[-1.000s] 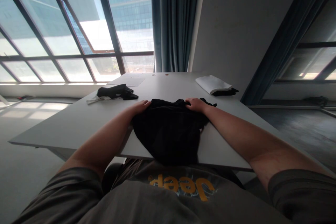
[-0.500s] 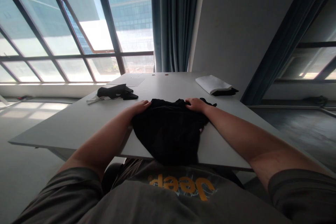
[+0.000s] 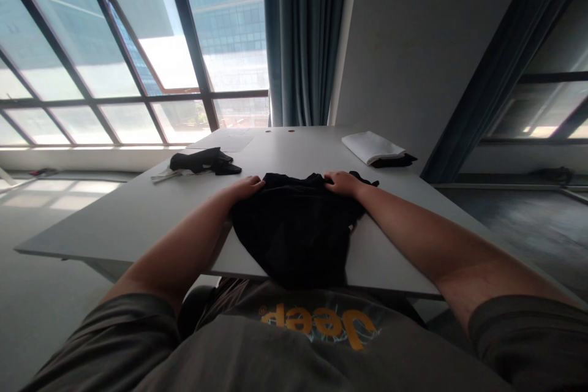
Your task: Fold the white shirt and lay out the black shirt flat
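Observation:
A black garment (image 3: 294, 226), which looks like a T-shirt, lies spread on the white table (image 3: 395, 269) in front of me, its lower part reaching the near edge. My left hand (image 3: 248, 186) is closed on its far left corner. At the far right corner my right hand (image 3: 342, 184) grips the cloth, with fingertips partly hidden in the folds. A short black flap sticks out beyond my right hand. The far edge between my hands is slightly bunched.
A loose heap of black and white cloth (image 3: 199, 161) lies at the table's left. To the far right is a folded white cloth (image 3: 373, 147) on top of something black. A paper sheet (image 3: 234, 143) lies at the back left, before the windows and curtain (image 3: 305, 43).

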The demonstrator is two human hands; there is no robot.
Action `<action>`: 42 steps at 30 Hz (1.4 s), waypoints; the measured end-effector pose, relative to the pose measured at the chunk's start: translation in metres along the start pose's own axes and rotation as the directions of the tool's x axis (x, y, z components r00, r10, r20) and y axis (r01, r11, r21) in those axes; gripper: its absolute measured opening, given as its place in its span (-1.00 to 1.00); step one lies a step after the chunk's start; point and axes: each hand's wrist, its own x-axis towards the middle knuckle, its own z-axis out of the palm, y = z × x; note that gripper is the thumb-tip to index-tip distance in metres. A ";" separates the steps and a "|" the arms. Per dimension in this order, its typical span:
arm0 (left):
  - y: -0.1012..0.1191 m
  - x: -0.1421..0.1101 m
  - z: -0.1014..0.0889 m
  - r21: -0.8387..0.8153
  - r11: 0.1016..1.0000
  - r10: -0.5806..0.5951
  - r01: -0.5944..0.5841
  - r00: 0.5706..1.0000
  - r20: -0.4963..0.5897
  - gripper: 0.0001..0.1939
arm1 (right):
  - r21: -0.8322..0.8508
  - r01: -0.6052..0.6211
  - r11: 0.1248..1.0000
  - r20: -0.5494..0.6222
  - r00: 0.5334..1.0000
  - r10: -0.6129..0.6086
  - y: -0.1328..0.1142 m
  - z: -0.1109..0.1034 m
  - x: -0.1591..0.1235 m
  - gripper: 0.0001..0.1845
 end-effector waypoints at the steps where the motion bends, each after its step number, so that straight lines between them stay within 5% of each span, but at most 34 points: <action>1: 0.000 0.000 0.000 0.002 1.000 0.001 -0.001 1.000 0.001 -0.50 | 0.000 0.000 1.000 -0.001 1.000 0.000 0.000 0.000 0.000 -0.71; 42: 0.004 -0.002 -0.002 0.032 0.999 -0.015 0.014 1.000 0.015 -0.59 | -0.012 0.002 1.000 0.009 1.000 -0.002 -0.001 -0.002 -0.003 -0.72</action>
